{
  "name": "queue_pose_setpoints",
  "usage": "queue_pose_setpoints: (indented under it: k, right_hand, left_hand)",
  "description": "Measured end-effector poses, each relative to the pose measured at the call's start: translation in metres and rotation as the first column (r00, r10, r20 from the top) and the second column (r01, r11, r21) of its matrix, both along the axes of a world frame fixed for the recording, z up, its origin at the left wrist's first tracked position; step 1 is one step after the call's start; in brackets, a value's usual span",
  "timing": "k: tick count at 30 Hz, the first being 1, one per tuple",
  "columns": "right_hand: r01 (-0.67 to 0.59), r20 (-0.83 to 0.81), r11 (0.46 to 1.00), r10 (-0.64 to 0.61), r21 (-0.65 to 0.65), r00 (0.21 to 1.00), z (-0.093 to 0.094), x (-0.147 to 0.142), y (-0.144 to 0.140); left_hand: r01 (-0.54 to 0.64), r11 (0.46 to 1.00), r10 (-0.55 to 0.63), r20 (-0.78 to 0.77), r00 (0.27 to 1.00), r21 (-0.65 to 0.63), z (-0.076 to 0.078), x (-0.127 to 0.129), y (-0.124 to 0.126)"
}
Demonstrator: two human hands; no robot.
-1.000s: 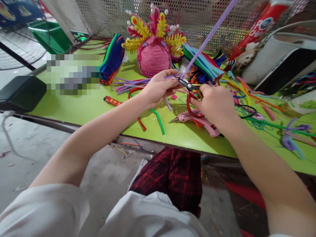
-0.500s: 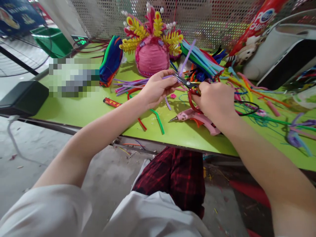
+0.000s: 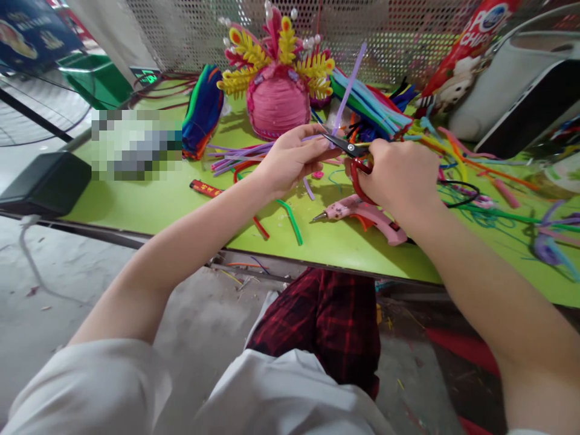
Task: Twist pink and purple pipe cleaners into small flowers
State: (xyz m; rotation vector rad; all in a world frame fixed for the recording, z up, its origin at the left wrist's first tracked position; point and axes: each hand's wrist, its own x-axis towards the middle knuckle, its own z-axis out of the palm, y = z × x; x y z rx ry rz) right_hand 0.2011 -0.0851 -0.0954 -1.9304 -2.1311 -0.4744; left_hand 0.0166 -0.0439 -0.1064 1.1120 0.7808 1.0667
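Note:
My left hand (image 3: 296, 158) is closed in a pinch on a purple pipe cleaner (image 3: 348, 90), whose long end sticks up to the right above the fingers. My right hand (image 3: 401, 175) grips a pair of scissors (image 3: 351, 148) by the red handles. The dark blades point left and lie against my left fingertips, beside the pipe cleaner. Whether the blades touch it, I cannot tell. Below the scissors a pink glue gun (image 3: 362, 214) rests on the table, nozzle to the left. More purple pipe cleaners (image 3: 242, 158) lie behind my left wrist.
A pink headdress (image 3: 278, 103) with yellow fronds and pearls stands at the back of the green table (image 3: 149, 205). Bundles of pipe cleaners (image 3: 203, 112) flank it. Left is a black box (image 3: 45, 181); right are a grey-white container (image 3: 512, 78) and loose scraps. A perforated panel (image 3: 376, 42) closes the back.
My right hand and the scissors have shifted slightly right. The purple pipe cleaner now reaches higher and further right. My left hand has barely moved.

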Motion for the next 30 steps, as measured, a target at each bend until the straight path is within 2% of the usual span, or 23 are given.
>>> queue_pose_setpoints:
  k: [6,10,15,21,25,30]
  right_hand:
    - [0.049,-0.042,0.999,-0.049,0.009,0.998,0.0,-0.003,0.004]
    - [0.076,-0.068,0.996,-0.078,-0.042,0.995,-0.003,-0.002,0.007]
    - [0.037,-0.072,0.997,-0.041,-0.063,0.997,-0.006,0.002,0.01]
    - [0.013,-0.039,0.998,-0.016,-0.068,0.999,-0.008,0.003,0.013]
    - [0.021,-0.04,0.998,-0.023,-0.056,0.999,-0.006,0.001,0.011]
    - [0.029,-0.047,0.996,-0.033,-0.086,0.998,-0.001,-0.002,0.009]
  left_hand:
    - [-0.032,0.999,0.032,0.058,0.998,-0.002,0.0,0.005,-0.003]
    - [-0.049,0.999,0.049,0.063,0.997,0.0,0.0,0.004,-0.002]
    - [-0.078,0.997,0.079,0.078,0.994,-0.012,0.001,0.004,-0.002]
    - [-0.077,0.995,0.077,0.007,0.997,-0.061,0.001,0.003,0.004]
    - [-0.062,0.998,0.062,-0.018,0.998,-0.015,-0.001,0.003,0.004]
    - [-0.111,0.993,0.113,-0.078,0.991,0.029,0.001,0.007,-0.006]
